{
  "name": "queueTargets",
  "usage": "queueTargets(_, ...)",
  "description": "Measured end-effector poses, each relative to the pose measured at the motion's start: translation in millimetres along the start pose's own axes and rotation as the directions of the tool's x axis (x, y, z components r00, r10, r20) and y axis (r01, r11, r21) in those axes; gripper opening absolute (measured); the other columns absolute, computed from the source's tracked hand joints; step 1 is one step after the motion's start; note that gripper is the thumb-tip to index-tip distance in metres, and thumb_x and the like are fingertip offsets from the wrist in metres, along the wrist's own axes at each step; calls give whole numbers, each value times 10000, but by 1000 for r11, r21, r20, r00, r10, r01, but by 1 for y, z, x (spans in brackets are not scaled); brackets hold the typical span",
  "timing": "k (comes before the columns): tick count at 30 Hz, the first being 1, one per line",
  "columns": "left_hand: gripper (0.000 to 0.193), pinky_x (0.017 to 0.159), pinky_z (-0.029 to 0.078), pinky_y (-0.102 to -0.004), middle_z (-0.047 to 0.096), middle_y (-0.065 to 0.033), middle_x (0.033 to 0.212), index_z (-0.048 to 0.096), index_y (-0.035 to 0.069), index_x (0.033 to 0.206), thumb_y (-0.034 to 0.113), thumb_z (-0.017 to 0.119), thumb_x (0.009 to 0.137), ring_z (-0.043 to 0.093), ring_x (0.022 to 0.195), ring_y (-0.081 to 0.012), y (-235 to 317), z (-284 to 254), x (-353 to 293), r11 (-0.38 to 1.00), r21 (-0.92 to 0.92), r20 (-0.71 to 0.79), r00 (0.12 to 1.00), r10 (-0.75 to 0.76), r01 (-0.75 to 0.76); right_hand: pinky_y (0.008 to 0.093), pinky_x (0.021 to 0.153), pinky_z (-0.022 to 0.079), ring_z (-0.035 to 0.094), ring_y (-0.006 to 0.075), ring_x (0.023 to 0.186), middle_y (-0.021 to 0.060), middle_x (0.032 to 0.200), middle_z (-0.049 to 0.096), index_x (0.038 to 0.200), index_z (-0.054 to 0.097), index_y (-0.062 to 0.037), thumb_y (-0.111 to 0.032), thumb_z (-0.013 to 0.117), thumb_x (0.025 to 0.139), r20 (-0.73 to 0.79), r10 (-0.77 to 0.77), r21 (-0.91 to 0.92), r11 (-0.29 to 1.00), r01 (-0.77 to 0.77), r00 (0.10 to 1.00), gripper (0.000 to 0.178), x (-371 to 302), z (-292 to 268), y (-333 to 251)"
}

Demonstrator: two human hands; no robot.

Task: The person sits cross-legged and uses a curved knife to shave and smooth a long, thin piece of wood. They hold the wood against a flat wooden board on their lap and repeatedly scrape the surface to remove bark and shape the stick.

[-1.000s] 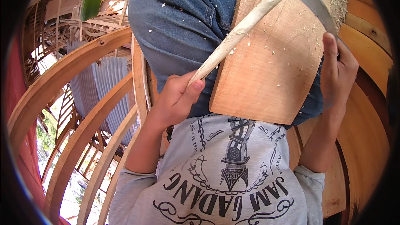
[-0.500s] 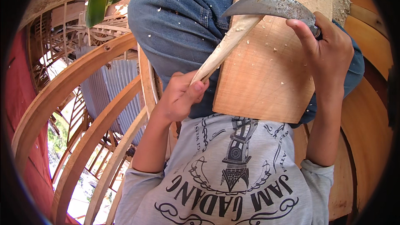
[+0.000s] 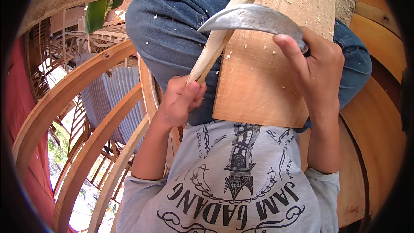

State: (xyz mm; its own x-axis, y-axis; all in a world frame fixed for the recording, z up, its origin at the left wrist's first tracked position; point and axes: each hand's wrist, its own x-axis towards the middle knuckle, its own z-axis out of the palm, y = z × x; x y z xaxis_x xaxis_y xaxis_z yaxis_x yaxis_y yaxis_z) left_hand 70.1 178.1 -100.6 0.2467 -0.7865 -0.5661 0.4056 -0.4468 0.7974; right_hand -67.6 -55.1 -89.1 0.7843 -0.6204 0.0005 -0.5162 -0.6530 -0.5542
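Note:
My left hand (image 3: 181, 101) is closed around the near end of a pale, whittled stick (image 3: 214, 48). The stick slants up and to the right, over my left leg and a flat wooden board (image 3: 261, 82). In my right hand (image 3: 320, 67) is a curved knife (image 3: 263, 19) with a sickle-shaped, rust-spotted blade. Its blade lies across the stick, tip to the left. My right thumb stretches along the blade's base; the handle is mostly hidden in my palm.
The board rests between my bent, jeans-covered legs (image 3: 172, 30), with wood shavings (image 3: 308, 2) scattered on it. Curved wooden ribs (image 3: 79, 77) rise on the left, corrugated metal sheets (image 3: 123, 99) beyond them. Curved planks (image 3: 375, 129) form the right side.
The knife has moved left and nearer to me along the stick. The stick's far end has swung left, so it stands steeper. Both hands keep their hold, and the whole view has shifted slightly.

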Motion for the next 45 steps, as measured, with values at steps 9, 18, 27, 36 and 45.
queueTargets(9,435,443,225,-222,333,41,586,439,51,733,398,416,996,288,505,-48,6,6,2,999,24,-66,997,-43,44,348,388,365,488,271,390,88,421,452,518,494,-55,-708,630,688,-81,-29,-271,963,6,996,688,23,18,8)
queueTargets(18,496,396,194,-210,327,38,525,407,74,712,486,377,987,263,449,-39,1,12,4,992,116,-79,995,66,-56,324,515,352,393,186,483,64,475,394,619,519,24,-694,503,837,-311,301,-14,947,-322,901,750,53,12,83)
queueTargets(27,456,420,226,-228,352,31,525,420,68,704,411,372,1000,296,463,-48,6,29,13,959,280,-167,982,84,-34,369,495,437,543,302,459,151,483,517,602,611,1,-604,637,782,-83,115,-49,992,-119,990,632,9,6,12)
queueTargets(36,440,451,295,-229,417,12,554,509,1,767,365,420,996,386,491,-62,1,35,15,905,398,-197,950,242,-148,375,476,383,480,298,465,138,500,483,629,553,-12,-620,639,760,-61,53,-253,965,-67,997,627,25,10,25)
queueTargets(45,422,464,321,-232,423,13,575,520,-11,790,345,424,997,396,503,-60,0,32,17,927,353,-216,953,213,-127,360,512,419,526,279,511,125,537,537,716,628,-3,-647,599,785,-124,30,-340,938,-71,992,649,40,18,38)
